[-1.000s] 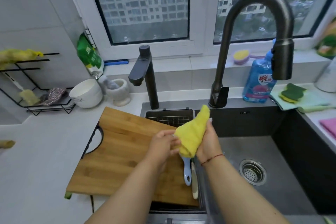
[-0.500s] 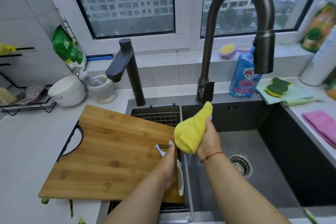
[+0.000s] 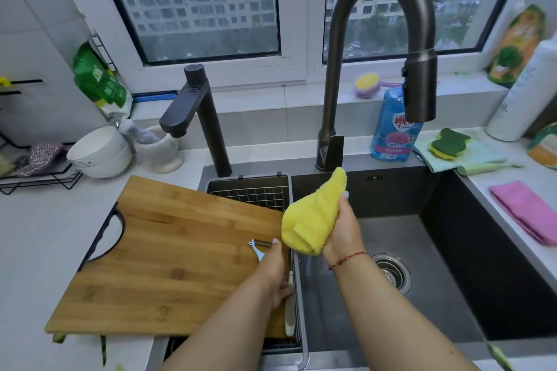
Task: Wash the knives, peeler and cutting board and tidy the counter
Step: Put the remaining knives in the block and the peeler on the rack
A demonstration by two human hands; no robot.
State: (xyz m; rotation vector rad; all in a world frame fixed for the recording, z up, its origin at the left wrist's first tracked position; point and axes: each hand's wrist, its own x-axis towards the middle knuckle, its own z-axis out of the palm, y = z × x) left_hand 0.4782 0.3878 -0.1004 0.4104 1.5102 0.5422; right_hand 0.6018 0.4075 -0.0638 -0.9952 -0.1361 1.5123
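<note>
— What do we see from the head?
— Our right hand (image 3: 342, 229) grips the cloth (image 3: 313, 217) over the sink (image 3: 437, 250).
— And left of it?
— Our left hand (image 3: 275, 272) holds the peeler (image 3: 258, 248), flat on the board (image 3: 168, 256) at its right edge.
</note>
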